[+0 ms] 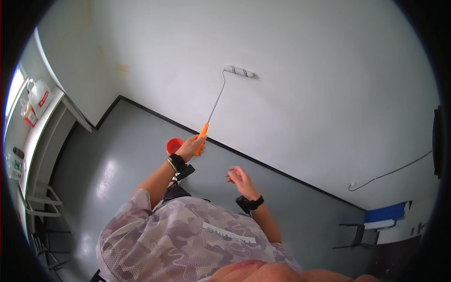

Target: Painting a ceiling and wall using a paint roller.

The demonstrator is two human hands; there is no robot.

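My left hand [190, 147] is wrapped round the orange handle of a paint roller [216, 103]. The roller's long thin metal rod slants up and to the right, and its white sleeve with dark stripes lies against the white wall [305, 94]. Beside my left hand, on the grey floor, stands a red bucket [174, 145], partly covered by the hand; I cannot make out what is inside. My right hand [241, 180] hangs in front of my body, holding nothing visible, its fingers loosely bent and partly apart. Black bands circle both wrists.
A dark baseboard [282, 176] runs along the wall's foot. At the left is a white counter [40, 124] with a plastic bag [40, 96] and bottles, and chairs [44, 202] beside it. At the right hang a dark screen [437, 141] and a cable [394, 170], near a dark chair [352, 235].
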